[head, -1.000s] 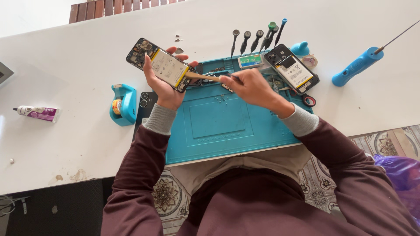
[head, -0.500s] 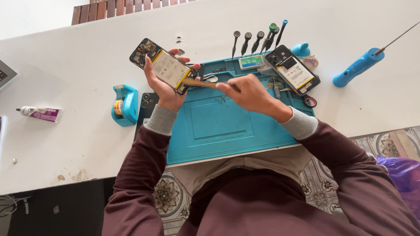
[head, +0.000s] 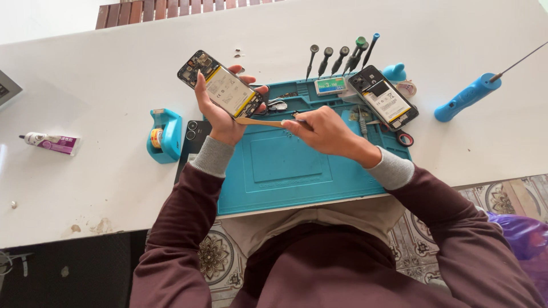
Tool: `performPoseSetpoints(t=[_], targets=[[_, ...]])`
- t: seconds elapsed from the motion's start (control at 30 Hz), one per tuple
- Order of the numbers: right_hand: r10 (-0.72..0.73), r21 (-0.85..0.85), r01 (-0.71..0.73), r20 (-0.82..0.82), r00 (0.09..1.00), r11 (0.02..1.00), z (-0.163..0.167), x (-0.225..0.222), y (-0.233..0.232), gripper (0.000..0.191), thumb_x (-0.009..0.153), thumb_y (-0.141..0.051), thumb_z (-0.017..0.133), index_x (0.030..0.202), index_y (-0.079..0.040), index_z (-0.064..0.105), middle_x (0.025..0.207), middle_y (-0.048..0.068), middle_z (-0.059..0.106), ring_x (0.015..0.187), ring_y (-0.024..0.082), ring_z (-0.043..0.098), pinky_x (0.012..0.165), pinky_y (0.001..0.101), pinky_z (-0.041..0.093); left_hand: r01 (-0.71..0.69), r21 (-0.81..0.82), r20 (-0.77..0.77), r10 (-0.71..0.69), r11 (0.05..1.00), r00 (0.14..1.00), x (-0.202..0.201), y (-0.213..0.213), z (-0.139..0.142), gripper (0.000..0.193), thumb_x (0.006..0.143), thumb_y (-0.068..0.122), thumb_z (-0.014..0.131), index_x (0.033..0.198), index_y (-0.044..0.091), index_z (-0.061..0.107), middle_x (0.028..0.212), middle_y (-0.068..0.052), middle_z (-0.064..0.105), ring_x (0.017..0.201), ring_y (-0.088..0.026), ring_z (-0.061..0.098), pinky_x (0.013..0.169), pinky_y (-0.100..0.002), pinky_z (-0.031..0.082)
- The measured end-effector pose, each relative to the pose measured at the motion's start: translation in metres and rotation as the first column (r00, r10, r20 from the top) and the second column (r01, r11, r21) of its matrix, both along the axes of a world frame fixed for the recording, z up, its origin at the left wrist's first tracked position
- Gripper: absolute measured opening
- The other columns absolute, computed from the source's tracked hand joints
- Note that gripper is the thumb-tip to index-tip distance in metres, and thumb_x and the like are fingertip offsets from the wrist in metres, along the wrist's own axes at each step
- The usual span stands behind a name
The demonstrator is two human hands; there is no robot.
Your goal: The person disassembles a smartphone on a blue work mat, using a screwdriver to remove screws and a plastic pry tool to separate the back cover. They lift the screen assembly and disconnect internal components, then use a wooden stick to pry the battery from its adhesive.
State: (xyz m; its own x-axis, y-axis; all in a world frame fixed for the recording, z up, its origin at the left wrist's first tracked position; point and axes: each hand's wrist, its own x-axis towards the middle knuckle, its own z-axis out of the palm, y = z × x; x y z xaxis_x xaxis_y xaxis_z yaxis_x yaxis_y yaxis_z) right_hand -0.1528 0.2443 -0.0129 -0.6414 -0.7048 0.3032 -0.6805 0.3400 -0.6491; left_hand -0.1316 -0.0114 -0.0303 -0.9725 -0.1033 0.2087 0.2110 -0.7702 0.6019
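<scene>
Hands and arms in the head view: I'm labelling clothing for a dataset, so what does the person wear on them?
Both arms wear long, dark maroon sleeves ending in ribbed grey cuffs at the wrists. The left hand and right hand are bare: no gloves, and no rings, watch or markings that I can make out.

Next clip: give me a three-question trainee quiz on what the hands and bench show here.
1. True or false: the left hand holds the opened phone up off the teal mat.
2. Which thing does the right hand hold? A) the blue handled tool B) the thin tan pry stick C) the tape dispenser
3. Fill in: a second opened phone lies at the mat's far ______ corner, seen from the person.

Key: 1 true; 2 B, its tip at the held phone's lower edge; 3 right.
</scene>
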Motion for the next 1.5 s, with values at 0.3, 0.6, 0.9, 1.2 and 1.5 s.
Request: performPoseSetpoints(t=[0.3,0.6,0.9,1.2,1.5], targets=[[-0.191,0.04,0.191,0.02,0.981,0.981,0.006,-0.014,0.004,0.059,0.107,-0.043,0.059,0.065,-0.001,0.065,0.047,0.002,0.043,0.04,0.01,0.036,0.039,0.0342,0.026,-0.03,-0.051,0.025,0.032,0.998,0.999,0.002,0.0,0.004,0.078,0.094,0.07,0.038,0.128,0.002,0.056,0.103,-0.02,0.069,0.096,-0.042,0.076,0.067,-0.052,0.066],[-0.131,0.119,0.127,0.021,0.991,0.985,0.004,-0.008,-0.002,0.054,0.105,-0.043,0.057,0.07,-0.004,0.07,0.044,0.004,0.043,0.037,0.012,0.033,0.037,0.0347,0.024,-0.028,-0.067,-0.007,0.028,0.997,1.0,0.001,0.0,0.002,0.078,0.095,0.07,0.039,0.128,0.002,0.055,0.102,-0.021,0.069,0.094,-0.042,0.075,0.066,-0.053,0.066],[-0.007,0.094,0.002,0.056,0.998,0.996,-0.002,-0.004,-0.001,0.06,0.106,-0.045,0.056,0.065,-0.001,0.064,0.046,0.006,0.039,0.039,0.015,0.03,0.04,0.0363,0.025,-0.021,-0.031,0.072,0.023,0.999,0.997,0.004,0.002,0.008,0.077,0.094,0.07,0.038,0.128,0.002,0.055,0.102,-0.02,0.069,0.094,-0.041,0.075,0.065,-0.053,0.066],[-0.217,0.086,0.216,-0.003,0.976,0.973,0.009,-0.016,0.005,0.06,0.105,-0.043,0.059,0.064,-0.001,0.066,0.044,0.008,0.044,0.037,0.013,0.035,0.039,0.0372,0.026,-0.043,-0.049,0.052,0.045,0.998,0.998,0.001,0.001,0.002,0.078,0.094,0.07,0.039,0.126,0.002,0.057,0.101,-0.02,0.07,0.095,-0.043,0.076,0.066,-0.054,0.066],[-0.027,0.072,0.022,0.073,0.997,0.997,0.003,-0.003,-0.003,0.053,0.103,-0.044,0.06,0.07,-0.003,0.068,0.045,0.005,0.042,0.04,0.012,0.033,0.039,0.0344,0.029,-0.012,-0.013,0.022,0.013,1.0,1.0,0.0,0.001,-0.003,0.075,0.095,0.07,0.039,0.126,0.003,0.056,0.101,-0.019,0.069,0.093,-0.039,0.075,0.065,-0.052,0.065]])
